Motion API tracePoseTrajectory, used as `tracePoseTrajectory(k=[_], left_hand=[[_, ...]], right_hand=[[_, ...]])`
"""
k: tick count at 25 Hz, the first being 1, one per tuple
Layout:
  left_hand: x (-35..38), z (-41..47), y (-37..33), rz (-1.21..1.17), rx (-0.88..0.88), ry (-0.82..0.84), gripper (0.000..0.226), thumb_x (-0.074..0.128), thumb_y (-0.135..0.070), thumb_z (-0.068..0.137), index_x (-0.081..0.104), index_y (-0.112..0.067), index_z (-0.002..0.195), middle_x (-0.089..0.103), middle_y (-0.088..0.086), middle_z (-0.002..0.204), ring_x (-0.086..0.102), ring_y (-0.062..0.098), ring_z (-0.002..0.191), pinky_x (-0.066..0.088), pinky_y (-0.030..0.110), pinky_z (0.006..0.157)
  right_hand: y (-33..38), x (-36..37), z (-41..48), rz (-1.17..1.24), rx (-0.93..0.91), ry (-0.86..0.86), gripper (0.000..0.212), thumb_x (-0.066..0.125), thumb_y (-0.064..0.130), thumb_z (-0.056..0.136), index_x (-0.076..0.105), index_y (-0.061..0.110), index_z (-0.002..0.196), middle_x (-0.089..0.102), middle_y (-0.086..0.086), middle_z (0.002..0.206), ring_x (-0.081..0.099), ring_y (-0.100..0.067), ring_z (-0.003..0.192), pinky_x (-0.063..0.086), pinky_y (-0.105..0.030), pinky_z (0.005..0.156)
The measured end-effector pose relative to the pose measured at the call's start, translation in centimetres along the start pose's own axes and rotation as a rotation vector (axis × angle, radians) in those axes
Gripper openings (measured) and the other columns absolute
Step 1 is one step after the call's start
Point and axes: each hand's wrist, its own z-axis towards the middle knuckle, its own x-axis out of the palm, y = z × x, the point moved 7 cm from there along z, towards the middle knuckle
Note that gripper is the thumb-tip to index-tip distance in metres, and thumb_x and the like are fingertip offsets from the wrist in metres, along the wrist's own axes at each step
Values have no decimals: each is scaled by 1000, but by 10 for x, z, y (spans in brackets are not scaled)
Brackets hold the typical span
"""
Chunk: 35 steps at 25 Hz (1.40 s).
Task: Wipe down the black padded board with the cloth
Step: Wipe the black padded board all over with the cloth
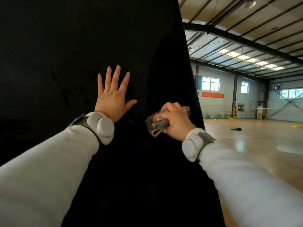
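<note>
The black padded board (65, 46) is standing upright, its matte dark surface showing faint scuffs and its right edge curving down the view. The cloth (155, 126), grey, soft and bunched into folds, is lying against the board near that right edge, where the right hand (175, 122) is gripping it with curled fingers. Left of the cloth, the left hand (112, 99) is pressing flat on the board with its fingers spread straight. Both arms are wearing white sleeves (49, 169) and smooth, rounded white wrist devices (104, 127); a thin red cord (102, 113) is circling the left wrist. Beyond the board's right edge, a glossy wooden floor (254, 145) is reflecting light, with a net (246, 107) stretching across it.
</note>
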Motion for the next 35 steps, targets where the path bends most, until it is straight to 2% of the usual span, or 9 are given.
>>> tracePoseTrajectory(k=[3,8,14,18,22,24,28,32,35], left_hand=[[5,-11,4,20,2,34,87,47,-55,87,-3,-20,150,-12,10,156,-17,31,142,-17,46,109],[11,-12,7,20,2,63,87,46,-55,88,-6,-21,149,-16,9,155,-21,31,141,-19,46,109],[8,-20,2,-4,11,42,85,50,-52,87,2,-21,150,-11,10,156,-16,31,142,-15,47,110],[13,-40,5,20,20,67,86,50,-53,87,1,-23,150,-11,9,157,-15,31,142,-14,51,111],[21,-42,9,37,23,106,87,48,-55,87,-5,-24,149,-15,7,156,-19,31,141,-16,50,110],[22,-42,8,33,29,98,87,48,-55,87,-5,-24,149,-15,7,156,-18,31,141,-16,50,110],[19,-49,6,23,43,45,84,51,-52,86,4,-23,150,-7,9,157,-13,31,143,-15,49,110],[16,-54,0,-4,32,34,86,54,-52,84,9,-21,150,-5,10,157,-11,33,143,-14,51,110],[22,-66,1,2,27,90,92,55,-56,82,3,-23,150,-9,10,157,-14,33,142,-13,52,111]], right_hand=[[1,4,-5,-30,1,153,27,64,13,79,70,30,99,52,3,105,41,-22,105,27,-37,88],[-10,-59,48,-26,230,-306,45,57,6,80,60,32,116,46,1,121,35,-23,113,21,-31,89],[6,7,-3,-5,49,-96,37,66,11,73,68,34,103,47,7,103,38,-20,100,15,-27,75],[9,33,-35,-40,-36,271,29,66,14,76,70,31,99,51,4,103,41,-21,102,28,-38,87],[-7,-28,4,40,173,-211,40,63,3,74,67,27,106,52,-2,110,42,-25,105,24,-33,85],[-9,-34,17,29,244,-261,41,59,5,78,64,29,111,47,1,115,36,-21,109,21,-31,88],[1,6,-4,31,118,-144,36,65,7,72,69,30,99,42,10,100,38,-20,101,18,-29,80],[6,38,-44,9,36,-16,27,72,10,68,73,26,90,53,1,97,45,-26,96,11,-27,72],[15,55,-67,-24,-6,271,28,68,13,75,71,30,97,51,3,102,42,-22,102,22,-33,81]])
